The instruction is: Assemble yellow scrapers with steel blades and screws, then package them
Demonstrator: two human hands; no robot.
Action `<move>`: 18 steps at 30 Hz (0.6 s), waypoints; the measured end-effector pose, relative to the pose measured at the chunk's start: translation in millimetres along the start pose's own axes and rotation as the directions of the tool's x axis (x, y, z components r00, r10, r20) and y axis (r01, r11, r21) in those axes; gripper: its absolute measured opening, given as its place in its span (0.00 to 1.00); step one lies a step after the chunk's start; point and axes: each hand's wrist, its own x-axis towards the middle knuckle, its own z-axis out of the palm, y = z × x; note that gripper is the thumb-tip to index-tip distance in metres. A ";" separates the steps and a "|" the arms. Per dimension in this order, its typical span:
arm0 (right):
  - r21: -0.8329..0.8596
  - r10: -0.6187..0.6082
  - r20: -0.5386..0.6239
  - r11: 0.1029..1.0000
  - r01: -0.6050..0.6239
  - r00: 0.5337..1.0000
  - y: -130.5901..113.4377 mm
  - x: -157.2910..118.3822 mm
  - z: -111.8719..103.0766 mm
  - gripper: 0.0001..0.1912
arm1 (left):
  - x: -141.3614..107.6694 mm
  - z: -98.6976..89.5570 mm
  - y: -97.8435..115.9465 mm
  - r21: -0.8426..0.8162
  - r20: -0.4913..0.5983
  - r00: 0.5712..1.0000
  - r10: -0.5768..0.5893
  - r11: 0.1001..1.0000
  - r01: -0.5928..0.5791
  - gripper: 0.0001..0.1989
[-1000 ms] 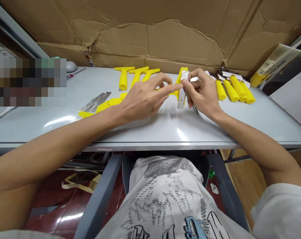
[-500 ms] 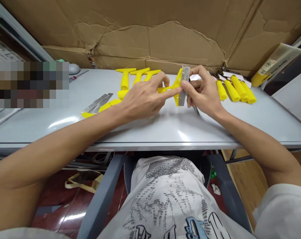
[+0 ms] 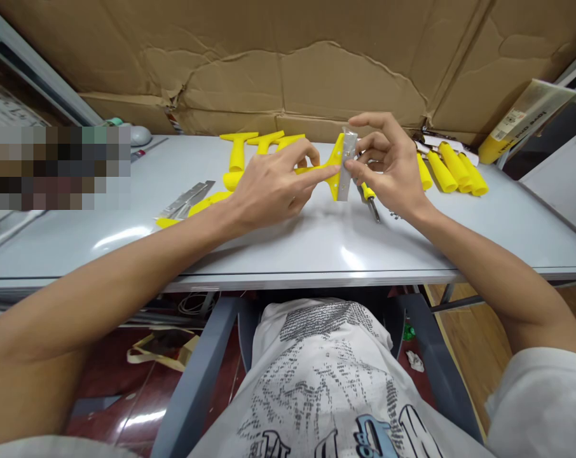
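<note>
My left hand [image 3: 278,178] is closed around the yellow handle of a T-shaped scraper [image 3: 336,168], its index finger stretched along it toward the head. A flat grey metal blade [image 3: 348,165] lies against the scraper's wide end, with small spots that look like screws or holes. Beside the blade is my right hand [image 3: 388,159], fingers apart and curved, the thumb tip at the blade's edge. Under that hand a screwdriver [image 3: 372,207] with a yellow part rests on the table. Small metal pieces [image 3: 395,215], likely screws, lie near the right wrist.
Several yellow scraper bodies [image 3: 238,152] stand along the back. Loose metal blades [image 3: 185,200] lie to the left. Several yellow tapered handles [image 3: 443,173] are at the right, near a yellow-and-clear box [image 3: 517,127]. Cardboard [image 3: 336,76] walls off the table's back.
My right hand's fingers have opened away from the blade, with the index finger lifted. More of the screwdriver and the small metal pieces now shows. My left hand keeps its hold.
</note>
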 end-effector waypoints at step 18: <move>-0.032 -0.077 -0.072 0.997 0.075 0.994 3.5 3.4 -1.5 0.19 | -0.6 0.3 -0.7 0.084 0.013 1.000 0.008 0.996 -0.009 0.25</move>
